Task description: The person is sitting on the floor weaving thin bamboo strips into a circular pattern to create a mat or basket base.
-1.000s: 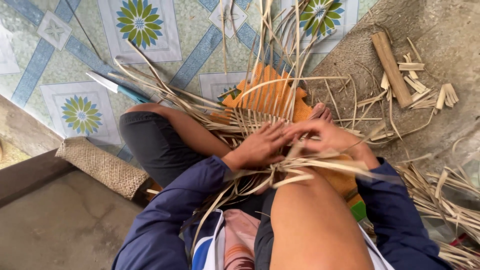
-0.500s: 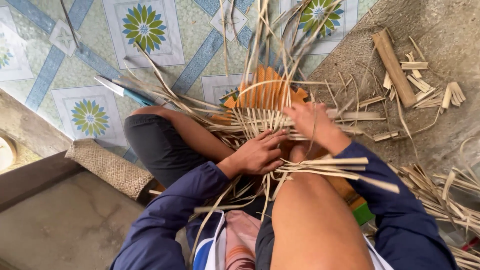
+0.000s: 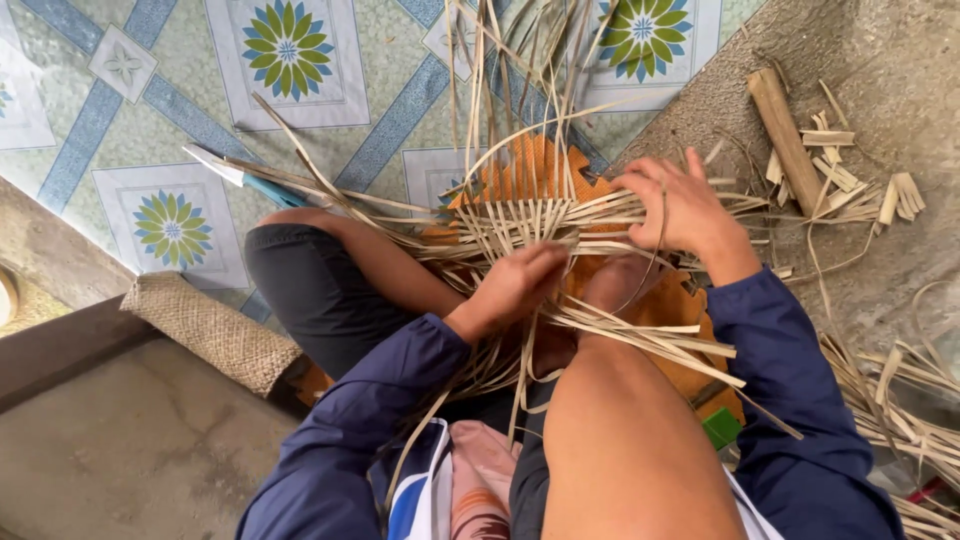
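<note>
Step in hand: weaving flat strips into a mat-like panel; by the look of it a cross strip is being worked into the woven patch (image 3: 530,225), which lies over the person's knees.
Left hand (image 3: 515,285): curled, fingers closed on a bundle of pale strips (image 3: 620,335) at the near edge of the weave, pressing them down against the lap.
Right hand (image 3: 680,205): fingers spread and bent, pinching a few strips at the far right edge of the weave; a thin strip loops across just below it.
Woven patch: between the two hands, touching both; its loose upright ends fan away from the hands toward the tiled floor (image 3: 130,130).
Orange piece (image 3: 545,165): beyond the left hand, under the weave; what it is I cannot tell.
Blue-handled tool (image 3: 245,180): well to the left of the left hand, on the tiles, lying among strips.
Offcuts (image 3: 850,175): just beyond the right hand, on bare concrete, beside a short stick (image 3: 785,135).
Burlap roll (image 3: 210,330): well left of the left hand, at the edge of a step.
Next move, as a judgement: it calls for a steady left-hand hold while the right hand guides its strip over and under, keeping the rows tight.
</note>
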